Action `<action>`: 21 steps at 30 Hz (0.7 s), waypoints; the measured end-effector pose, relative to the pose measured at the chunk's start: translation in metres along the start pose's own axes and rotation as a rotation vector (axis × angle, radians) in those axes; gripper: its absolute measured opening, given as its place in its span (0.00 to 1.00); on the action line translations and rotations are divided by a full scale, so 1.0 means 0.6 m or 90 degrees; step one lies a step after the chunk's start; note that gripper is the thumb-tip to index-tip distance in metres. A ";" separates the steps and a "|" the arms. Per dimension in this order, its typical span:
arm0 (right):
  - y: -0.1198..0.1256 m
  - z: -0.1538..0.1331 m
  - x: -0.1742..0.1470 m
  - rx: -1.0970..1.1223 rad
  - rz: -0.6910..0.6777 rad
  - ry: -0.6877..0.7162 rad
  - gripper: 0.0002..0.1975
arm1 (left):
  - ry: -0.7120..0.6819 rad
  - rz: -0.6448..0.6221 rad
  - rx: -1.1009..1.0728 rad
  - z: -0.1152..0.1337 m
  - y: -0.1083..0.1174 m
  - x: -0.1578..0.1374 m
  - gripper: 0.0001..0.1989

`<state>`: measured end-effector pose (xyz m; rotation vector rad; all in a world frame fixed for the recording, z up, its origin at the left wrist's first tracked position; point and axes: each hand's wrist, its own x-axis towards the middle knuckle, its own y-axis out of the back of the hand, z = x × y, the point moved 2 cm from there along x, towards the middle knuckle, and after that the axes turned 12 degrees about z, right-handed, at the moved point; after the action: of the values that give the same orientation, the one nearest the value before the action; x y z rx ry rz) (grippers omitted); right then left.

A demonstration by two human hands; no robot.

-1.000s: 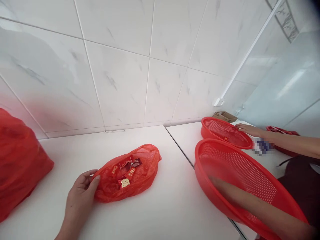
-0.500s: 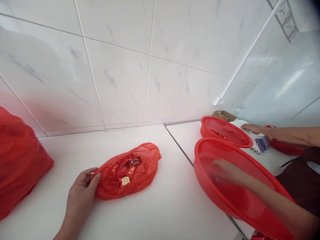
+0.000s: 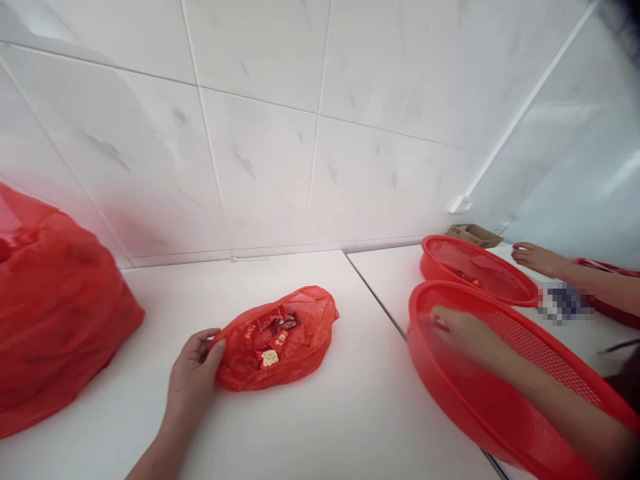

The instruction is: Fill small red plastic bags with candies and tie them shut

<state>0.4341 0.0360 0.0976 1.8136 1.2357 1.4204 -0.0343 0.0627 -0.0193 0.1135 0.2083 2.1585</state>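
Left hand (image 3: 193,363): rests on the white tabletop (image 3: 310,427), thumb and fingers pinched on the left edge of the small translucent red plastic bag (image 3: 280,337), holding it in place.
Small bag: lies flat near the middle of the table; several red-wrapped sweets (image 3: 270,333) show through the film, bunched at its centre.
Right hand (image 3: 457,330): reaches inside the near round red perforated plastic basket (image 3: 500,400), to the right of the table seam; fingers curled low over the mesh, and whether they enclose anything cannot be told.
Step in hand: judged as moving sweets between basket and bag, with the left hand steadying the bag and the right hand gathering in the basket.
Next move calls for: a secure pinch on whatever lies in the basket, and the bag mouth lifted open by the left hand so the film does not fold shut.
Far basket: a second red mesh basket (image 3: 477,270) stands just beyond the near one, with a few small red pieces inside.
Another person: a hand (image 3: 537,257) rests on the table at far right, beside that far basket.
Large bag: a bulging red plastic sack (image 3: 55,307) sits at far left against the white tiled wall (image 3: 280,133).
Far corner: a small cardboard box (image 3: 473,233).
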 end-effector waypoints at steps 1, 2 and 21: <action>0.004 -0.025 0.016 0.002 -0.019 0.014 0.07 | -0.004 -0.003 -0.016 -0.002 -0.001 0.000 0.22; 0.005 -0.053 0.030 0.008 -0.035 0.035 0.05 | -0.007 -0.005 -0.030 -0.004 -0.001 -0.001 0.21; -0.027 -0.179 -0.041 -0.022 -0.088 0.331 0.19 | 0.020 -0.023 -0.100 0.008 0.001 -0.012 0.20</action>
<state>0.3269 0.0076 0.1068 1.3418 1.5355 1.8850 -0.0301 0.0571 -0.0146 -0.0143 0.0570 2.1329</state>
